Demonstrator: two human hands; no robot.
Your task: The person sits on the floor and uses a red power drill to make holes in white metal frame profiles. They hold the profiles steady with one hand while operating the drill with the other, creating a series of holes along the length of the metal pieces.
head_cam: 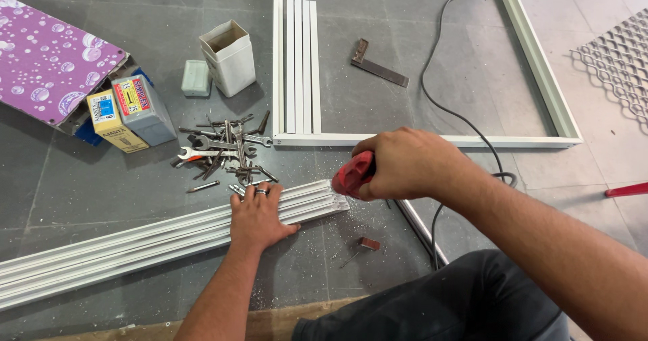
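My left hand lies flat, palm down, on a bundle of long white metal profiles that runs across the grey floor from the lower left. A ring shows on one finger. My right hand is closed around a red power tool whose nose sits at the right end of the profiles. Its grey cable trails behind my wrist toward the top of the view. Metal shavings speckle the floor under the tool.
A heap of spanners and bits lies just beyond my left hand. Small cardboard boxes, an open white carton, a purple box, a try square, a white rectangular frame and metal mesh surround the spot.
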